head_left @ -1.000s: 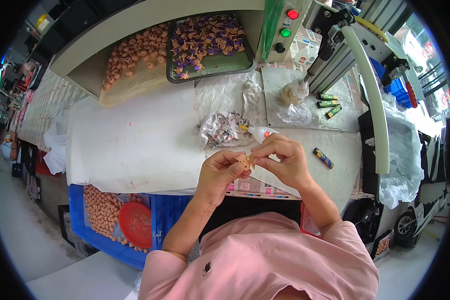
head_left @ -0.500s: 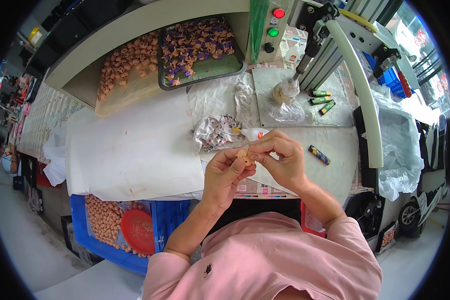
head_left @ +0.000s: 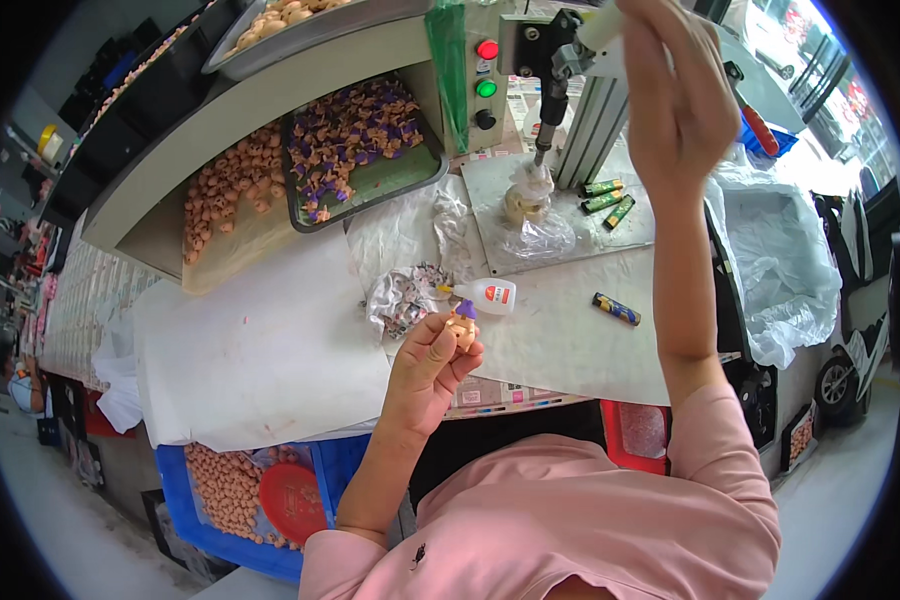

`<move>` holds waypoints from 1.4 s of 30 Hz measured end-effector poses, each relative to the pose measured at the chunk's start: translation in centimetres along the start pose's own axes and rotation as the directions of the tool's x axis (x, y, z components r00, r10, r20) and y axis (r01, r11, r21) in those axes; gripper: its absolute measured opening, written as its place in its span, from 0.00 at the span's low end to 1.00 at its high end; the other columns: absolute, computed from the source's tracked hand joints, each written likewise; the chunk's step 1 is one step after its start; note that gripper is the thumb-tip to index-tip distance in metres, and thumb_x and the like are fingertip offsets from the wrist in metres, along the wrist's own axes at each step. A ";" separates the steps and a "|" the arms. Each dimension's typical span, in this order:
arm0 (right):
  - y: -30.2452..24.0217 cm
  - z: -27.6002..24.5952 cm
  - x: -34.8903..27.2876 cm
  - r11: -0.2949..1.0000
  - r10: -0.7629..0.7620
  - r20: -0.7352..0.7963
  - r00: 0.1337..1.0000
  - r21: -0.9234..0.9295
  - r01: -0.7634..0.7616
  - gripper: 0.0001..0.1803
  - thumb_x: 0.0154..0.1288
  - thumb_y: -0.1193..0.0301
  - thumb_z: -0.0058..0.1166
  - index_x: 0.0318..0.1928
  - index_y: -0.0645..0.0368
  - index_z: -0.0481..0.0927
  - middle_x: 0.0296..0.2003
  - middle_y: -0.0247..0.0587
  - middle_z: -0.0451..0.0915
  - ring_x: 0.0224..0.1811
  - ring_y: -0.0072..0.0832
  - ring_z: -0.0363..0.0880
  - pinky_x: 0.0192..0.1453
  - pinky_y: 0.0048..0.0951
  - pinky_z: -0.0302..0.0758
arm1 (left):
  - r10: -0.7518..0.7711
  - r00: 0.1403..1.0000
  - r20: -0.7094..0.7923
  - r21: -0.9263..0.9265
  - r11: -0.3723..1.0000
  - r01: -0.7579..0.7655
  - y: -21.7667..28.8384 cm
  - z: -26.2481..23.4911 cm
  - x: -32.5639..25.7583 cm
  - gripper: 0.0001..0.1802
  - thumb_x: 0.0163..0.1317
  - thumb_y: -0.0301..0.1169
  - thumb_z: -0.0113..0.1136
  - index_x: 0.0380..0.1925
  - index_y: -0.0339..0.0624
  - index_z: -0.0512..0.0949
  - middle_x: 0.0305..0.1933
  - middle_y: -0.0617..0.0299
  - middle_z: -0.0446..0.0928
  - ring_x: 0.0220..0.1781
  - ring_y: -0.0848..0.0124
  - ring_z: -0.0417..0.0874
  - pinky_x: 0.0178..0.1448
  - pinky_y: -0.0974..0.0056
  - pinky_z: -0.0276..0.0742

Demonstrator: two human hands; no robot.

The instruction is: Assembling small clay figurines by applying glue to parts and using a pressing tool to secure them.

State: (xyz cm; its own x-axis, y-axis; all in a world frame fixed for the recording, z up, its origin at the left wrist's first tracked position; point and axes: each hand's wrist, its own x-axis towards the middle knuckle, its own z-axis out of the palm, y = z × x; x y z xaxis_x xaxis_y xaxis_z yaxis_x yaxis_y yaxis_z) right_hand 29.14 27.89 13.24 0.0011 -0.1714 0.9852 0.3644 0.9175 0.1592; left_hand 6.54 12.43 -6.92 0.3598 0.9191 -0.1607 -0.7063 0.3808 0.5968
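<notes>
Left hand (head_left: 432, 362), centre frame, pinches a small tan figurine (head_left: 461, 328) with a purple piece. Right hand (head_left: 675, 100), upper right, grasps the press lever (head_left: 598, 28).

A small figure (head_left: 461, 328) is held up in the left hand (head_left: 432, 368), just before a glue bottle (head_left: 486, 296) lying on the table (head_left: 570, 345). Behind the bottle a press (head_left: 555, 75) stands — its lever is gripped by the raised right hand (head_left: 675, 95). To the left, a tray (head_left: 370, 185) of figures is set, with a crumpled bag (head_left: 402, 298) before it.

Toy workshop: press machine (head_left: 570, 90), figurine trays (head_left: 365, 150)
</notes>
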 end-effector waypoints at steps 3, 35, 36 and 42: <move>3.8 0.9 3.0 0.880 0.332 0.173 0.927 0.297 -0.370 0.12 0.67 0.71 0.53 0.46 0.65 0.80 0.46 0.45 0.82 0.45 0.27 0.79 0.47 0.26 0.75 | -0.007 1.000 0.027 0.007 1.000 0.007 0.0 1.5 0.2 0.16 0.66 0.31 0.58 0.52 0.40 0.73 0.48 0.57 0.78 0.46 0.70 0.83 0.51 0.67 0.82; -7.1 -37.2 -8.4 -0.055 0.855 -0.248 0.456 -0.917 -0.396 0.08 0.53 0.83 0.53 0.35 0.61 0.79 0.30 0.41 0.82 0.33 0.28 0.82 0.41 0.28 0.76 | -0.044 0.999 0.014 0.387 0.922 0.035 2.8 6.3 10.2 0.13 0.64 0.27 0.59 0.48 0.39 0.75 0.44 0.61 0.79 0.44 0.74 0.81 0.50 0.72 0.78; -6.6 -37.9 -9.2 0.042 0.830 -0.190 0.525 -0.917 -0.398 0.10 0.49 0.85 0.50 0.33 0.61 0.78 0.28 0.42 0.82 0.32 0.28 0.82 0.40 0.28 0.76 | -0.044 0.999 -0.021 0.422 0.905 0.049 2.4 7.1 10.9 0.11 0.64 0.27 0.59 0.46 0.40 0.76 0.43 0.63 0.79 0.43 0.76 0.81 0.48 0.73 0.78; -5.2 -41.4 -8.7 0.126 0.858 -0.274 0.435 -0.708 -0.695 0.07 0.54 0.87 0.49 0.31 0.65 0.77 0.36 0.44 0.84 0.36 0.24 0.83 0.42 0.23 0.78 | -0.071 0.996 -0.059 0.449 0.889 0.090 -2.5 11.7 13.6 0.10 0.64 0.26 0.59 0.45 0.42 0.77 0.43 0.62 0.80 0.43 0.75 0.82 0.47 0.73 0.81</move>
State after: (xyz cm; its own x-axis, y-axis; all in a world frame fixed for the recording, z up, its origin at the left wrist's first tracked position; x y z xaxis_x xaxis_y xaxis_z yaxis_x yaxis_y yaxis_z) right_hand 65.81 9.76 1.21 0.5678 0.6146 0.5476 0.7046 -0.0190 -0.7094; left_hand 20.29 22.82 -1.40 0.3723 0.8941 -0.2488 -0.3213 0.3757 0.8693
